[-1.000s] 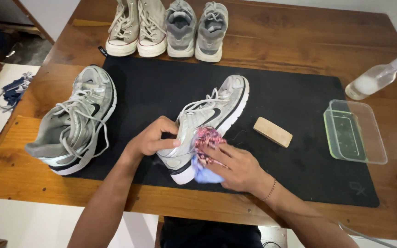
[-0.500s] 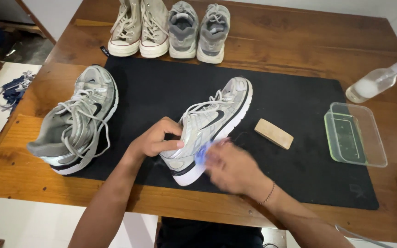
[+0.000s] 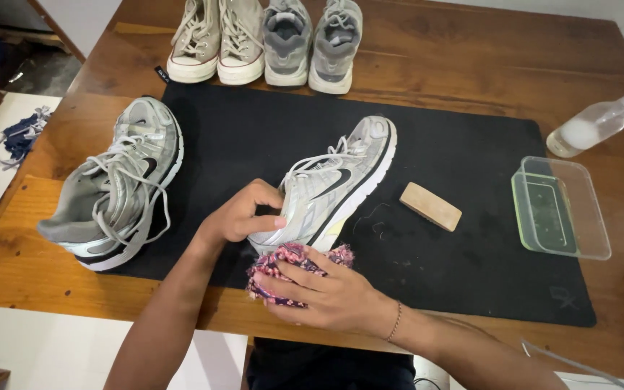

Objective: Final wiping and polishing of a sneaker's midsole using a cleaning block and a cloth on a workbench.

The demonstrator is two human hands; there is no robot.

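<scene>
On the black rubber mat (image 3: 471,289) in the middle of the wooden tabletop (image 3: 471,58), seen from the head camera, a silver-grey mesh running shoe with a white sole (image 3: 341,180) sits toe toward the person. The left hand (image 3: 243,213) curls around its toe end, thumb on the side, pinning it down. The right hand (image 3: 330,292) is closed over a fluffy pink and purple cloth (image 3: 290,263) bunched up right against the toe and front sole, so the wiping looks to be at the front end for now; I'd guess the heel and the far side aren't done yet, though I honestly can't tell clean from dirty here.

The matching grey shoe (image 3: 113,188) lies at the mat's left edge, nobody touching it. A small wooden brush block (image 3: 431,206), a clear plastic tray (image 3: 561,215) and a clear spray bottle (image 3: 597,123) sit to the right. Two more pairs, cream high-tops (image 3: 218,40) and grey sneakers (image 3: 314,40), wait along the far edge.
</scene>
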